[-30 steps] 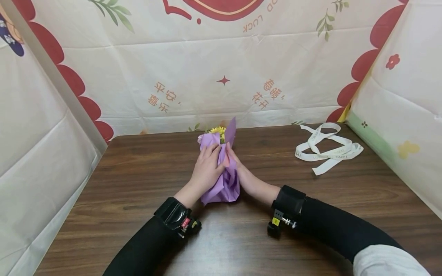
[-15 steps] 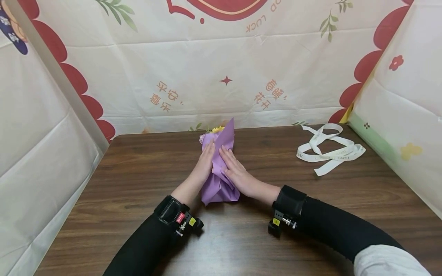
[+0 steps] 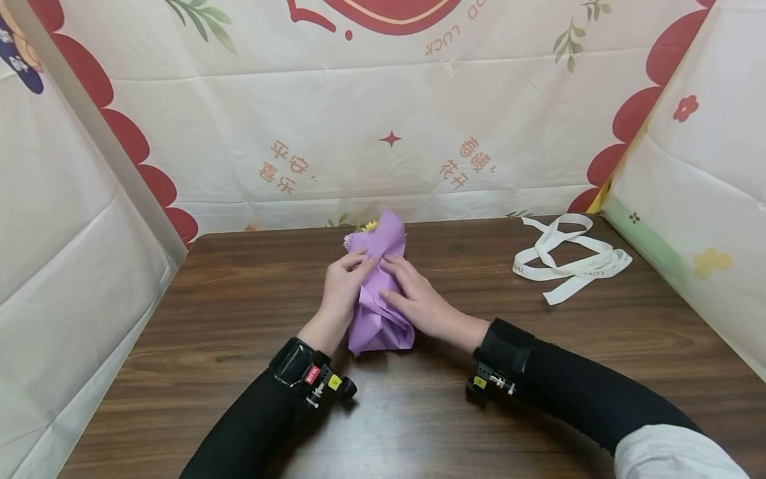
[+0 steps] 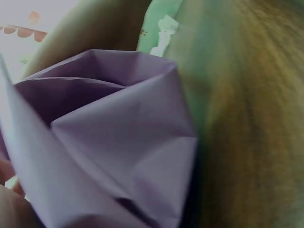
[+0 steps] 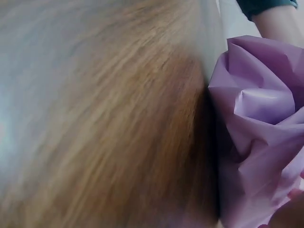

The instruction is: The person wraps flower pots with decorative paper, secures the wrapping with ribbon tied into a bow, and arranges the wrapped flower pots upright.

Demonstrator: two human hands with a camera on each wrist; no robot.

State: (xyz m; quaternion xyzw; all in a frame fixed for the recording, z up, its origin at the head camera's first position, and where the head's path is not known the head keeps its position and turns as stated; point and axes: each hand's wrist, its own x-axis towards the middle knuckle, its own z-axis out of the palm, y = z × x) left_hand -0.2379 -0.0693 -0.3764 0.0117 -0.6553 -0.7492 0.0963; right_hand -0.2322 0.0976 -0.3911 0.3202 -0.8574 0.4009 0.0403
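Note:
A small bouquet wrapped in purple paper (image 3: 383, 319) lies on the brown wooden table, its flowers (image 3: 371, 226) showing at the far end, yellow and pale pink. At its left side my left hand (image 3: 339, 289) pinches the paper between thumb and fingers. My right hand (image 3: 421, 303) rests on the right side, fingers extended over the wrapping and thumb apart from them. In the left wrist view, the creased lower end of the purple paper (image 4: 128, 123) fills the middle, with fingers partly cut off at lower left. Bunched purple paper (image 5: 256, 109) also appears in the right wrist view.
A loose white printed ribbon (image 3: 568, 259) lies looped on the table (image 3: 239, 359) at the back right. Behind the table hangs a pale printed cloth (image 3: 359, 133), with further cloth sides at left and right.
The upright paper flap on the right has been folded over leftward, covering more of the flowers. The right hand moved onto the paper's top; the left hand shifted to the left edge and now pinches it.

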